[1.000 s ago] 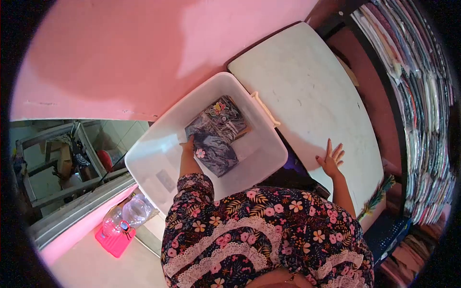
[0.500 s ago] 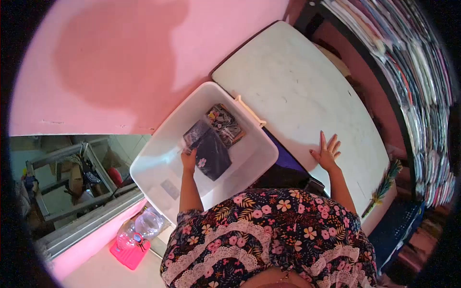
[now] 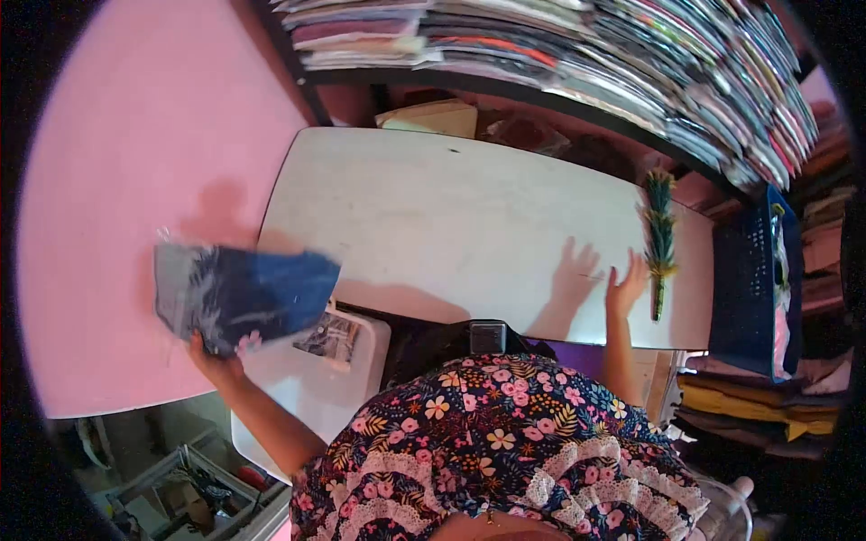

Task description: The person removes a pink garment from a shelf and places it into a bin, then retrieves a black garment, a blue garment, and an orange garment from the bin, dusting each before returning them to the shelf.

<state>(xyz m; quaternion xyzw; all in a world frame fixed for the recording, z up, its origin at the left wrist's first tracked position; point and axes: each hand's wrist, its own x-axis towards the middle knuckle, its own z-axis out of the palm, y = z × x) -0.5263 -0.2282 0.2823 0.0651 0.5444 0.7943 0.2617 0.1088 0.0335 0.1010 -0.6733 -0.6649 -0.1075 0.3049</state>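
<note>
My left hand (image 3: pixel 215 359) is closed on the lower left edge of a flat dark navy piece of folded cloth in clear plastic (image 3: pixel 248 298). A small pink flower shows near its bottom edge. The pack is raised over the white plastic bin (image 3: pixel 365 365), in front of the pink wall. Inside the bin, another dark patterned pack (image 3: pixel 330 339) is partly visible. My right hand (image 3: pixel 626 287) hovers over the right part of the white table (image 3: pixel 433 216), fingers apart and holding nothing. Beside it lies a green, yellow-tipped tinsel-like sprig (image 3: pixel 661 234).
Behind the table, a dark shelf holds stacked plastic-wrapped packs (image 3: pixel 577 54). A blue basket (image 3: pixel 756 279) stands at the right, above folded cloths (image 3: pixel 749 401). At lower left, a framed opening (image 3: pixel 189 491) shows clutter.
My left hand has lifted the navy pack up out of the bin. The view has turned right, bringing more of the table and shelf into sight. My right hand has risen off the table.
</note>
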